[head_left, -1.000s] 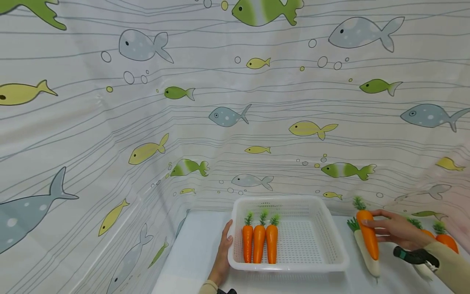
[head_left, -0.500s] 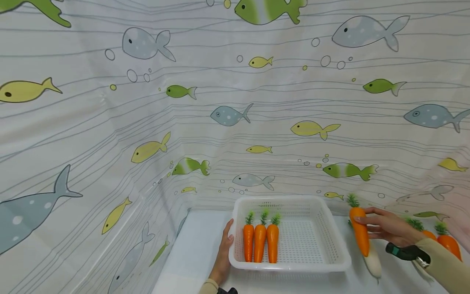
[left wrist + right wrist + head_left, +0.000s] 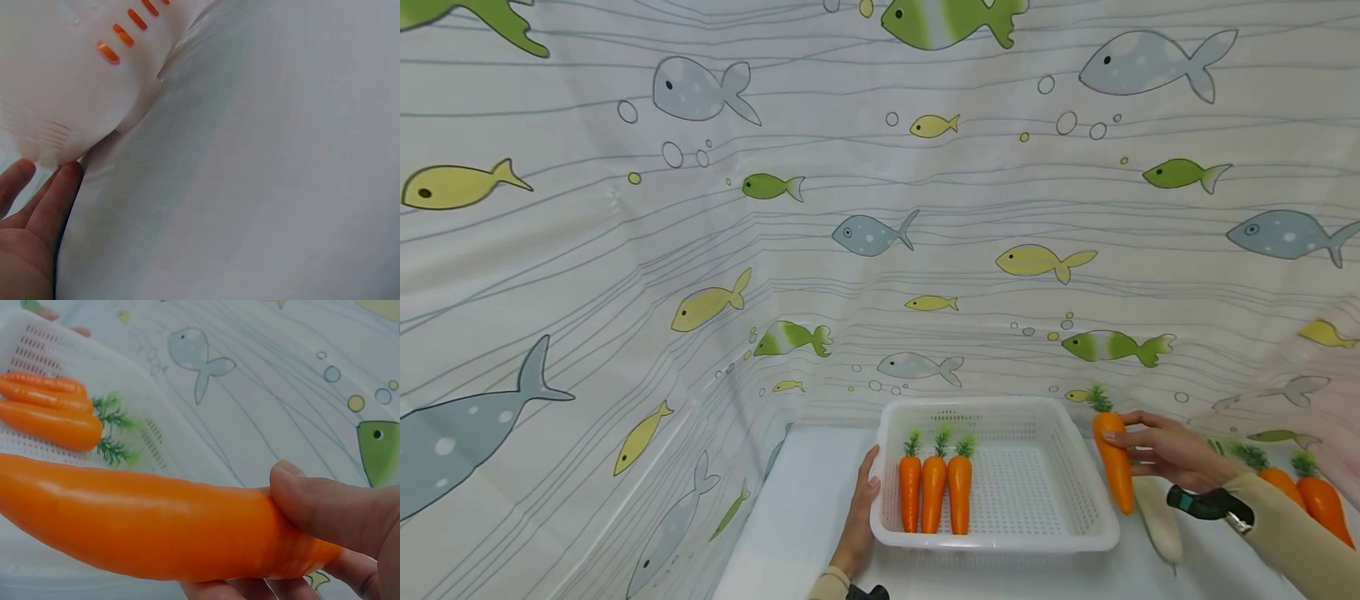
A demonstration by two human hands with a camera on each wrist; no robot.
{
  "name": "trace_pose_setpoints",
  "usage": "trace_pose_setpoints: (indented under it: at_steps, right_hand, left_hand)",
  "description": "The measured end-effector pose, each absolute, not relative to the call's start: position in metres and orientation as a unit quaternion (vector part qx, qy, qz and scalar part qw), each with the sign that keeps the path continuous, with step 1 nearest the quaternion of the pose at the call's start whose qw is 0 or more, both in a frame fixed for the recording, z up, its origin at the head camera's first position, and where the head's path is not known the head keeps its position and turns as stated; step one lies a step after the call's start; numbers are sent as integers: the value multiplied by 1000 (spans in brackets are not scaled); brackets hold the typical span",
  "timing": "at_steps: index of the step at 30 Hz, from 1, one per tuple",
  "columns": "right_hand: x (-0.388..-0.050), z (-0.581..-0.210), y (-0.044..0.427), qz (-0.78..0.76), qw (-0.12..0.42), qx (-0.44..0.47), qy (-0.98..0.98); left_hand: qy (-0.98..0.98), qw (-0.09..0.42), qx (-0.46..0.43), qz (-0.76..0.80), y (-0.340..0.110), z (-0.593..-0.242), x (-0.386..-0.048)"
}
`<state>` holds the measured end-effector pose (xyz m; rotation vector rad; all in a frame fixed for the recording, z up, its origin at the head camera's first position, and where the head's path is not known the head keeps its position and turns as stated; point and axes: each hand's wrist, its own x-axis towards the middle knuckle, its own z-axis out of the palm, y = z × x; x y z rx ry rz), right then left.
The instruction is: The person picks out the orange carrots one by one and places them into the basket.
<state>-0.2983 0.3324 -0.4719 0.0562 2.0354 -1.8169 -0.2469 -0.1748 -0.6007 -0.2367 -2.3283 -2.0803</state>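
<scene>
Pinched between the thumb and fingers of my right hand is an orange carrot with a green top, held just off the right rim of a white basket. The right wrist view shows this carrot up close, my right thumb across its thick end. Three carrots lie side by side in the left part of the basket, tops toward the back. My left hand rests with extended fingers against the basket's left side; the left wrist view shows those fingers touching the basket wall.
A white radish lies on the table right of the basket, partly behind the held carrot. More carrots lie at the far right, beside my right forearm. A curtain with printed fish rises behind the table and along its left.
My right hand has moved left with the carrot, from over the radish to beside the basket's right rim. The left hand stays at the basket's left side.
</scene>
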Motion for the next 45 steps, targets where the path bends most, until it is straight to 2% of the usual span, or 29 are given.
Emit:
trace_pose_setpoints:
  at_steps: [36, 45]
  right_hand:
    - [-301, -478, 249, -659, 211, -20, 722]
    - [-300, -486, 228, -662, 218, -44, 716]
  left_hand:
    - [-741, 11, -81, -667, -177, -601, -246]
    - [-734, -4, -82, -674, -177, -602, -246]
